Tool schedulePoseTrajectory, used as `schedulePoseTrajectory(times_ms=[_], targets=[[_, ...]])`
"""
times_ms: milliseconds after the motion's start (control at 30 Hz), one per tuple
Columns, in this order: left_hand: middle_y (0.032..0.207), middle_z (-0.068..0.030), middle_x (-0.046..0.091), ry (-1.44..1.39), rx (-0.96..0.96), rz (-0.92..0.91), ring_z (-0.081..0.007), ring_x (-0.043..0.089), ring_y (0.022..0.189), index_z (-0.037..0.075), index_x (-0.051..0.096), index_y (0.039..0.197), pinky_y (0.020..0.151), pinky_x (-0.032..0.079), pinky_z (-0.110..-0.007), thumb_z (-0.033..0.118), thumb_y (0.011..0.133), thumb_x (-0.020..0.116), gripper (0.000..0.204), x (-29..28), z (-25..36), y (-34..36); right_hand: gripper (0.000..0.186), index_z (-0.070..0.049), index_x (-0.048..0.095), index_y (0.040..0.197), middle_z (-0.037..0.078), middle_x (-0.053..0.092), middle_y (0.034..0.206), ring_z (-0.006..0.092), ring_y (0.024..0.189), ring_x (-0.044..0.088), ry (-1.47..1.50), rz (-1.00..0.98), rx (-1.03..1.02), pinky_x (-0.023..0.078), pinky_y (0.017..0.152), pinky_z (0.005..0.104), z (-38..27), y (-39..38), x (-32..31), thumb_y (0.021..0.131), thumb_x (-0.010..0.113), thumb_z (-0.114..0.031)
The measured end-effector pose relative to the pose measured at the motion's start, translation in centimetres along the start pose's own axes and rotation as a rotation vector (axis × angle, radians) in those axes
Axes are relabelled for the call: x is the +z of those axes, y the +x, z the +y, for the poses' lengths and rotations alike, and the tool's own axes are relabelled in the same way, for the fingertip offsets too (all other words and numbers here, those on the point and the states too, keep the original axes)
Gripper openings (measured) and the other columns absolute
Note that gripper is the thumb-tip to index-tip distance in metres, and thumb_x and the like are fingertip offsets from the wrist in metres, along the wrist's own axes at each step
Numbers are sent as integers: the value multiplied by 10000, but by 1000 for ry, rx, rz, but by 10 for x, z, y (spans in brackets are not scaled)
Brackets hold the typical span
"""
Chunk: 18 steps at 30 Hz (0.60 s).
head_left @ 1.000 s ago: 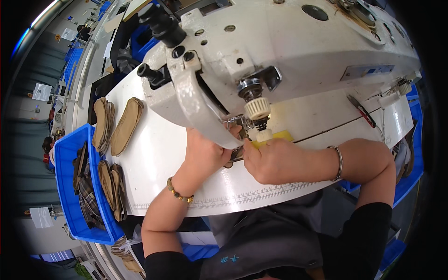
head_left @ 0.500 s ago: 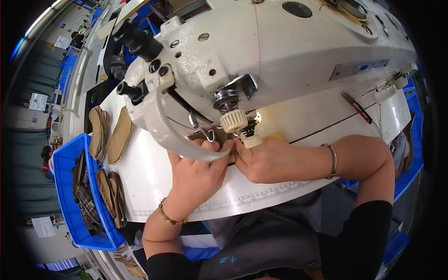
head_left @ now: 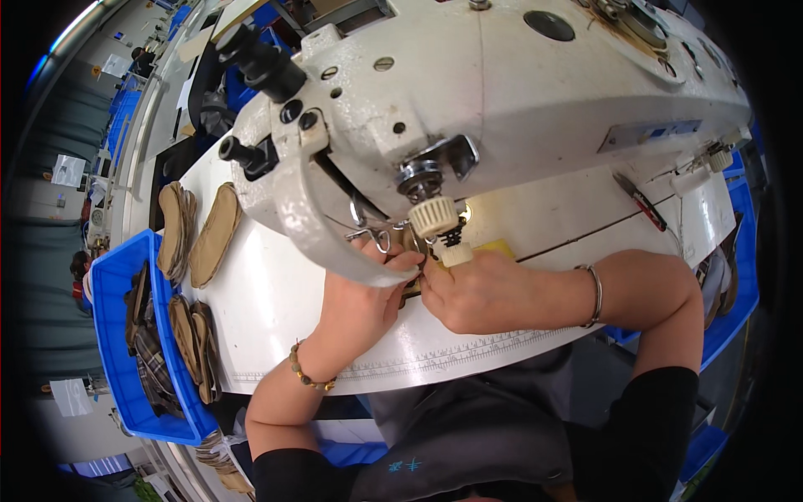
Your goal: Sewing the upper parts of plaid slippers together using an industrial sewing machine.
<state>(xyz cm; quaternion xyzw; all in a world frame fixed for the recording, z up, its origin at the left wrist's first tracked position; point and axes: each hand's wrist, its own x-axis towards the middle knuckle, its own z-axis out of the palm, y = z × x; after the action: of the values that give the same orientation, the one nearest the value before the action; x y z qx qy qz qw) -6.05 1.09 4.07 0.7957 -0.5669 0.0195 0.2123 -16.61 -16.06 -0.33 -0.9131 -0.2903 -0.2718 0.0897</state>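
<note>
A white industrial sewing machine (head_left: 535, 100) spans the upper middle, with cream tension knobs (head_left: 433, 216) low on its head. Both hands are at the needle area, partly hidden by the white guard. My left hand (head_left: 355, 297) has bent fingers on a small khaki-brown piece (head_left: 408, 244) there. My right hand (head_left: 464, 293) is closed beside it, fingertips pinched on the same piece near a yellow guide plate (head_left: 495, 251). The needle tip is hidden.
Khaki sole-shaped pieces (head_left: 213, 234) lie in stacks at the left, beside a blue bin (head_left: 117, 335) of plaid and brown pieces. Scissor-like snips (head_left: 642, 202) lie at the right, near another blue bin (head_left: 736, 276). Co-workers appear far left.
My left hand has shifted slightly left, its fingers rearranged under the guard. My right hand has moved a little left. The whole view has shifted slightly.
</note>
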Motion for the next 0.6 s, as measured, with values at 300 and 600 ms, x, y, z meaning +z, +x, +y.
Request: schedulePoseTrajectory(times_ms=[300,600], targets=[[980,-65,626,-47,69,-36,-290,560,872,33,677,918,900,424,-433,62,788,735,145,2,-5,3,182,17,625,666,315,666,812,193,458,595,-10,9,-58,443,386,306,-2,-1,-1,675,638,-164],[967,-63,625,-24,92,7,-286,574,888,41,694,922,776,428,-404,23,764,733,163,2,-10,7,128,-9,595,690,166,615,666,188,455,589,-65,-47,-8,433,378,323,0,2,-3,689,641,-129]])
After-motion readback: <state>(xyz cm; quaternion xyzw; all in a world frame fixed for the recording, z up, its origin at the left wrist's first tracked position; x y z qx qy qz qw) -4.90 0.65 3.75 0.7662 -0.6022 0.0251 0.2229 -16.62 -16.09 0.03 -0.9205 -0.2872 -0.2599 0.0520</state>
